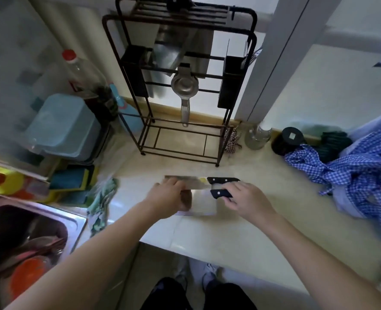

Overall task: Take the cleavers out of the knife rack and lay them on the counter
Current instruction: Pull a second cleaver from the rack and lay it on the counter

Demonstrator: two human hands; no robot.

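Observation:
Two steel cleavers with black riveted handles lie side by side on the pale counter [241, 233] in front of the knife rack [236, 90]. The far cleaver [223, 180] lies flat with its handle pointing right. The near cleaver [204, 203] sits just in front of it. My left hand [169, 198] grips the left end of the near blade, fingers over its top. My right hand [246, 198] has its fingers closed on that cleaver's handle. In the rack a broad steel blade [167, 52] still hangs from the top slots, its black handle above.
A metal squeezer [184, 86] hangs on the rack front. Left are a sink [57, 218] with dishes, a blue tub [64, 128], bottles, sponges and a green cloth [102, 198]. Right are a glass jar [257, 136], a black jar [287, 139] and blue checked fabric [352, 166].

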